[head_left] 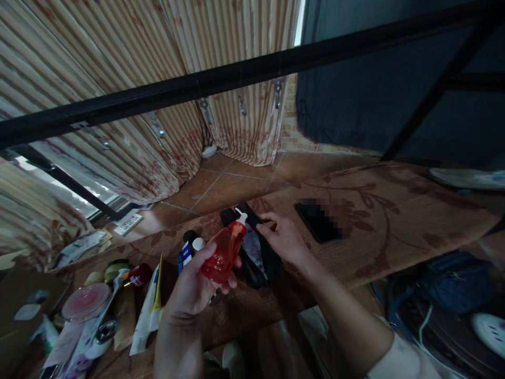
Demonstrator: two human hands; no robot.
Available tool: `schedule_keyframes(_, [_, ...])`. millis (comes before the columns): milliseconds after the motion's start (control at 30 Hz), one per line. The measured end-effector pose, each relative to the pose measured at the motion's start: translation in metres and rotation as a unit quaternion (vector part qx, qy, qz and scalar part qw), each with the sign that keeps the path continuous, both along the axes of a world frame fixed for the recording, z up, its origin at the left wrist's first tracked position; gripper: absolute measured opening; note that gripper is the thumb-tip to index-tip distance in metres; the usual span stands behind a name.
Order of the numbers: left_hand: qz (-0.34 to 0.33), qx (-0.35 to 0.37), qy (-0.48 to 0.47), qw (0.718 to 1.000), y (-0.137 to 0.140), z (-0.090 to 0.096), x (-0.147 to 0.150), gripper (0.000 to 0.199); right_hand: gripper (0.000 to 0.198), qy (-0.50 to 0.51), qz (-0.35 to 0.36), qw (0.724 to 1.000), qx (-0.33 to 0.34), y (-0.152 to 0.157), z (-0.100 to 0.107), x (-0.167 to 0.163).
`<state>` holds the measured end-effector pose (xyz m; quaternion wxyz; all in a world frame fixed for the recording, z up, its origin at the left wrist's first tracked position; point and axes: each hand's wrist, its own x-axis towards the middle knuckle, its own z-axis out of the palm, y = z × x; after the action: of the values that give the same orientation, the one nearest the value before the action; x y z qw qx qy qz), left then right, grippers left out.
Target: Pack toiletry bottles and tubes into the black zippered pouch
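My left hand [191,287] is wrapped round a clear red bottle [221,258] with a white pump top, tilted up to the right. Beneath and behind the bottle lies a black pouch [272,266], its mouth apart and a pale patterned lining or content showing inside. With thumb and fingers my right hand [287,239] pinches the pouch's upper right edge. Just left of the bottle are a white round cap [198,243] and a blue-and-white packet [185,255], partly hidden by my left hand. A dark phone [317,221] lies to the right of my right hand.
A brown patterned cloth [366,252] covers the surface. At left sit white and yellow tubes [152,300], a dark red jar [138,275], a pink-lidded round tub [86,301] and a cardboard box [27,300]. A black rail [165,92] crosses ahead; a blue bag [453,281] is at right.
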<state>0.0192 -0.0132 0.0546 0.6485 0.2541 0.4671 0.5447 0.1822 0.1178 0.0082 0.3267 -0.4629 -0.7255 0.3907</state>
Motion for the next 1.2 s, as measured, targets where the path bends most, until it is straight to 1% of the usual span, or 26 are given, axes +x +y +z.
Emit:
schedule_keyframes(67, [0.013, -0.031, 0.023, 0.999, 0.004, 0.003, 0.005, 0.060, 0.022, 0.004, 0.003, 1.000, -0.003, 0.000, 0.000, 0.000])
schedule_keyframes(167, [0.046, -0.055, 0.060, 0.996, 0.010, 0.007, 0.016, 0.062, 0.023, 0.005, 0.001, 1.000, -0.006, -0.001, 0.002, 0.000])
schedule_keyframes(300, [0.101, -0.070, 0.102, 0.987, 0.017, 0.008, 0.031, 0.060, 0.022, 0.007, 0.011, 1.000, -0.004, -0.004, 0.004, 0.000])
schedule_keyframes(400, [0.117, -0.064, 0.152, 0.979, 0.020, 0.004, 0.038, 0.068, 0.023, 0.013, 0.011, 1.000, -0.007, -0.003, 0.004, -0.001])
schedule_keyframes(467, [0.115, -0.059, 0.201, 0.971, 0.019, 0.001, 0.038, 0.074, 0.024, 0.014, 0.009, 1.000, -0.012, -0.002, 0.004, 0.000])
schedule_keyframes(500, [0.105, -0.057, 0.225, 0.967, 0.019, -0.001, 0.038, 0.073, 0.025, 0.013, 0.008, 1.000, -0.012, -0.001, 0.003, 0.000])
schedule_keyframes(600, [0.056, -0.049, 0.281, 0.957, 0.016, -0.003, 0.031, 0.057, 0.024, 0.004, 0.005, 1.000, -0.003, 0.000, 0.002, 0.001])
schedule_keyframes(667, [0.035, -0.042, 0.298, 0.953, 0.013, -0.003, 0.024, 0.052, 0.024, 0.007, 0.013, 1.000, -0.007, 0.000, 0.002, 0.002])
schedule_keyframes(733, [0.024, -0.028, 0.303, 0.952, 0.010, -0.004, 0.018, 0.052, 0.023, 0.015, 0.024, 0.999, -0.018, -0.001, 0.003, 0.002])
schedule_keyframes(833, [0.031, -0.005, 0.298, 0.954, 0.005, -0.006, 0.010, 0.054, 0.023, 0.024, 0.028, 0.999, -0.023, -0.001, 0.002, 0.001])
schedule_keyframes(933, [0.068, 0.017, 0.285, 0.956, 0.002, -0.010, 0.002, 0.051, 0.023, 0.026, 0.032, 0.999, -0.008, 0.000, 0.000, 0.001])
schedule_keyframes(1033, [0.142, 0.041, 0.279, 0.949, -0.001, -0.014, -0.007, 0.046, 0.023, 0.018, 0.025, 1.000, -0.003, 0.001, -0.002, 0.003])
schedule_keyframes(1100, [0.218, 0.040, 0.282, 0.933, -0.002, -0.016, -0.014, 0.041, 0.025, 0.010, 0.013, 1.000, -0.015, 0.001, -0.002, 0.004])
schedule_keyframes(1200, [0.323, 0.011, 0.307, 0.895, -0.005, -0.020, -0.029, 0.035, 0.030, 0.016, 0.007, 1.000, -0.023, 0.001, -0.004, 0.005])
